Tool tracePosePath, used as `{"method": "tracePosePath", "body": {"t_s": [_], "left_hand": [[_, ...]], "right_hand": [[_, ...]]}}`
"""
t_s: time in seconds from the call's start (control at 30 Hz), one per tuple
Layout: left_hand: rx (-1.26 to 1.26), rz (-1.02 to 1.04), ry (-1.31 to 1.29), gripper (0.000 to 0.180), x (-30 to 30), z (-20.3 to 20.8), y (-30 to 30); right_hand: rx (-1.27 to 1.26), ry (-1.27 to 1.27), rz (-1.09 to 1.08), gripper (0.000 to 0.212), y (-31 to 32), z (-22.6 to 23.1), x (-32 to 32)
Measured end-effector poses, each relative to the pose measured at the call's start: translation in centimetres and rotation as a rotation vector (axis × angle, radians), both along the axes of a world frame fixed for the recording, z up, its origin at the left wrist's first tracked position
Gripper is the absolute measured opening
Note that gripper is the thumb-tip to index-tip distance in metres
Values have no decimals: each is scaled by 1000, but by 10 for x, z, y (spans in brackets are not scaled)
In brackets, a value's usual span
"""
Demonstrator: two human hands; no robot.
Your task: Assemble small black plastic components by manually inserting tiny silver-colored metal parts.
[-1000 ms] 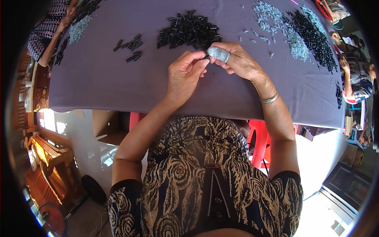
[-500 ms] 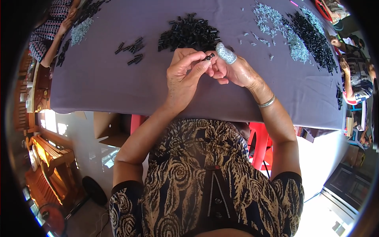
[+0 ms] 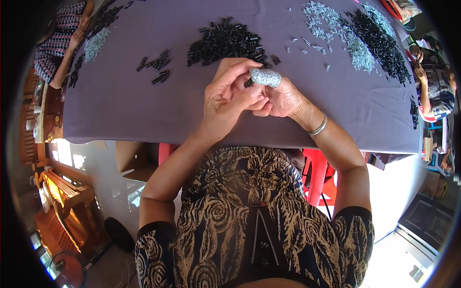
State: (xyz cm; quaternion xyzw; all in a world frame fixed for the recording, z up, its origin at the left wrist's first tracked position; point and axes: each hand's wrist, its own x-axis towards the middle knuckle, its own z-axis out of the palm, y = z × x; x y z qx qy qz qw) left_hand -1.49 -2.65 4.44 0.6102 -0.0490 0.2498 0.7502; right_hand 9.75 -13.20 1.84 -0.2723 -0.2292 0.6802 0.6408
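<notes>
My left hand (image 3: 229, 91) and my right hand (image 3: 281, 93) meet over the near part of the cloth-covered table. Between them is a small black cylindrical piece (image 3: 248, 83), mostly hidden by the fingers. My left hand pinches it. My right thumb, wrapped in a silvery covering (image 3: 265, 77), presses across at the piece; the other right fingers are curled against the left ones, and what they hold cannot be seen. Just beyond my hands lies a pile of black cylindrical pieces (image 3: 225, 42). A smaller group of black pieces (image 3: 158, 61) lies to the left.
Heaps of small silvery pieces (image 3: 319, 19) and black pieces (image 3: 379, 43) spread over the far right of the purple-grey tablecloth (image 3: 120, 105). Another silvery heap (image 3: 96, 44) sits far left, near a co-worker's arm (image 3: 65, 62). Other people are at the right edge. A red chair (image 3: 315, 177) stands below the table.
My right thumb has swung left and down over the black piece, which is now largely covered. My hands have closed together more tightly. The view has shifted slightly.
</notes>
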Motion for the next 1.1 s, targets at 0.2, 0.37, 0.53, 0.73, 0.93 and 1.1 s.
{"method": "tracePosePath", "body": {"t_s": [0.2, 0.37, 0.53, 0.73, 0.93, 1.1], "left_hand": [[-24, -20, 46, 22, 17, -7, -4], [-276, 93, 145, 18, 23, -16, -17], [-335, 89, 117, 18, 23, -17, -19], [-312, 93, 100, 18, 23, -19, -19], [-332, 158, 157, 17, 25, -23, -20], [-382, 101, 191, 17, 24, -27, -20]], "right_hand": [[47, 231, 2, 38, -1, -9, -6], [-68, 253, -290, 37, 4, 5, -19], [-59, 258, -318, 32, 6, 5, -20], [-18, 259, -273, 29, 3, 3, -19], [-37, 249, -302, 31, 5, 2, -19], [-134, 171, -362, 39, 6, -3, -16]]}}
